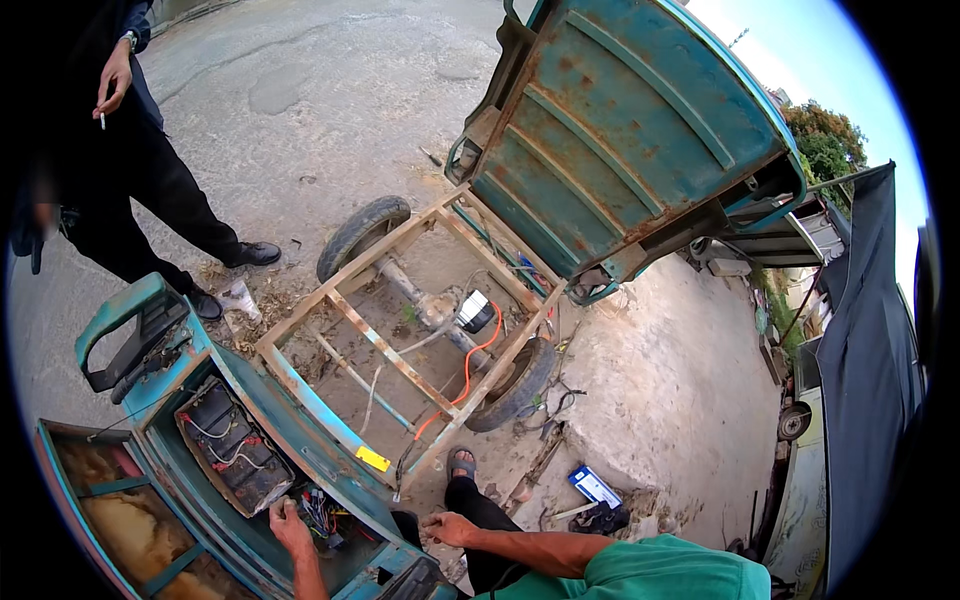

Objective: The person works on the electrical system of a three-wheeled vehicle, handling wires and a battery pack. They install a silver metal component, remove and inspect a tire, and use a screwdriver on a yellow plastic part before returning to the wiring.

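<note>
My left hand is over the open compartment of a worn teal cargo tricycle. Its fingers are curled together beside a bundle of coloured wires; whatever they pinch is too small to make out. Just behind that hand sits a dark battery pack with looped leads across its top. My right hand is closed by the compartment's right side, above my dark trouser leg, and I cannot see what is in its fingers. The raised seat lid, with torn foam inside, lies open at lower left.
The rusty frame holds an axle, an orange cable and a black-and-white box. The teal cargo bed is tipped up behind it. Another person stands at left, cigarette in hand. A blue-and-white box lies at right.
</note>
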A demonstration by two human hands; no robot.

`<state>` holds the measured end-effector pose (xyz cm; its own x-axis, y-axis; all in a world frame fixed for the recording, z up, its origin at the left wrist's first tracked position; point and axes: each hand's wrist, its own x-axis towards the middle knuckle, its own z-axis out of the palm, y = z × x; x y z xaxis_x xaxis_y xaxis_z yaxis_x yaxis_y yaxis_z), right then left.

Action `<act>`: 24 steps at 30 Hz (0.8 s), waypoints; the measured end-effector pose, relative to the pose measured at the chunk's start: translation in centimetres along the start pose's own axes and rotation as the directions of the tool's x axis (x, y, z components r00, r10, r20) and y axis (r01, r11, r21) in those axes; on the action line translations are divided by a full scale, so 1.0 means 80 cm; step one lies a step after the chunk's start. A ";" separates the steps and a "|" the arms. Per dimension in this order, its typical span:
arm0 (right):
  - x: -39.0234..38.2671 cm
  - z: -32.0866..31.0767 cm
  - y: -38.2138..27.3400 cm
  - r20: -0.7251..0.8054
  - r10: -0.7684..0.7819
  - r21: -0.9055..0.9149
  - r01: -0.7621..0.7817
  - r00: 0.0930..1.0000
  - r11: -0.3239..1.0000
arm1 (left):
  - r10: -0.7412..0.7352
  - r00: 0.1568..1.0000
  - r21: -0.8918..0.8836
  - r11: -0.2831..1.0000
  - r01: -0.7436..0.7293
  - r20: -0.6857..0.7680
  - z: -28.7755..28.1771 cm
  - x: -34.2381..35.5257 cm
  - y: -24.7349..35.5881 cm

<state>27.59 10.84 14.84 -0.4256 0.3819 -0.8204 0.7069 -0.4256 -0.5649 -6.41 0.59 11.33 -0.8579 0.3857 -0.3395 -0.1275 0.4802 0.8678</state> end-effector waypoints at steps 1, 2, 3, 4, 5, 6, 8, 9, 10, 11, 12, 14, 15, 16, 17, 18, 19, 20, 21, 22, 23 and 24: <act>-0.001 -0.008 0.004 -0.020 -0.014 -0.043 0.013 1.000 0.999 | -0.038 0.999 -0.124 0.991 0.039 0.015 0.002 -0.001 0.008; -0.005 -0.017 0.011 -0.045 -0.022 -0.084 0.018 0.999 0.996 | -0.059 0.998 -0.132 0.990 0.056 -0.017 0.008 -0.009 0.031; -0.002 -0.029 0.026 -0.050 -0.015 -0.110 0.010 0.999 0.994 | -0.151 0.988 -0.177 0.973 0.146 -0.014 0.017 -0.016 0.058; 0.004 -0.041 0.043 -0.050 -0.011 -0.134 0.004 0.999 0.991 | -0.242 0.970 -0.216 0.948 0.233 -0.012 0.023 -0.026 0.084; 0.005 -0.053 0.051 -0.049 -0.010 -0.159 0.002 0.999 0.987 | -0.256 0.967 -0.242 0.939 0.246 -0.010 0.031 -0.033 0.097; 0.001 -0.063 0.060 -0.067 0.008 -0.143 -0.018 0.998 0.990 | -0.270 0.963 -0.267 0.928 0.258 -0.006 0.041 -0.040 0.106; -0.009 -0.092 0.060 -0.095 0.030 -0.109 -0.040 0.995 0.993 | -0.294 0.956 -0.282 0.916 0.287 0.016 0.060 -0.054 0.131; -0.010 -0.104 0.066 -0.104 0.037 -0.096 -0.047 0.994 0.994 | -0.310 0.950 -0.270 0.912 0.309 0.040 0.072 -0.066 0.145; -0.011 -0.117 0.074 -0.116 0.045 -0.084 -0.055 0.992 0.995 | -0.327 0.943 -0.257 0.907 0.332 0.066 0.085 -0.073 0.155; -0.012 -0.131 0.082 -0.128 0.053 -0.071 -0.063 0.990 0.996 | -0.303 0.945 -0.225 0.919 0.324 0.122 0.095 -0.078 0.153; -0.014 -0.145 0.090 -0.152 0.044 -0.071 -0.055 0.987 0.996 | -0.342 0.932 -0.165 0.919 0.358 0.119 0.110 -0.086 0.159; -0.012 -0.169 0.108 -0.195 0.023 -0.073 -0.038 0.980 0.997 | -0.356 0.928 -0.060 0.930 0.364 0.112 0.141 -0.102 0.163; -0.008 -0.181 0.119 -0.187 0.046 -0.027 -0.052 0.981 0.998 | -0.339 0.935 0.012 0.940 0.340 0.106 0.156 -0.111 0.167; -0.007 -0.189 0.132 -0.205 0.036 -0.006 -0.038 0.978 0.999 | -0.325 0.940 0.087 0.944 0.317 0.104 0.171 -0.121 0.169; -0.005 -0.198 0.146 -0.223 0.026 0.014 -0.024 0.975 1.000 | -0.312 0.945 0.160 0.942 0.294 0.102 0.184 -0.128 0.168; -0.003 -0.206 0.159 -0.239 0.017 0.031 -0.010 0.971 0.999 | -0.236 0.963 0.248 0.948 0.198 0.133 0.191 -0.133 0.158; -0.002 -0.211 0.162 -0.223 0.038 0.055 -0.026 0.974 0.998 | -0.160 0.973 0.330 0.939 0.099 0.164 0.187 -0.135 0.139; -0.004 -0.216 0.161 -0.207 0.060 0.077 -0.045 0.977 0.996 | -0.090 0.975 0.406 0.914 0.000 0.201 0.187 -0.141 0.132; -0.003 -0.225 0.159 -0.186 0.081 0.093 -0.064 0.979 0.994 | -0.037 0.979 0.487 0.871 -0.067 0.200 0.181 -0.150 0.128; 0.000 -0.233 0.156 -0.179 0.084 0.113 -0.064 0.980 0.992 | 0.004 0.978 0.497 0.861 -0.110 0.209 0.180 -0.150 0.127; -0.005 -0.234 0.158 -0.149 0.094 0.132 -0.075 0.984 0.988 | 0.030 0.978 0.521 0.843 -0.136 0.205 0.167 -0.156 0.122; -0.009 -0.240 0.159 -0.114 0.106 0.144 -0.089 0.988 0.986 | 0.052 0.979 0.546 0.823 -0.153 0.196 0.155 -0.167 0.119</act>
<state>47.76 20.91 9.91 -0.2813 0.4257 -0.8600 0.6533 -0.5715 -0.4966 10.00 9.74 19.60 -0.7488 0.5573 -0.3588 0.2983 0.7668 0.5683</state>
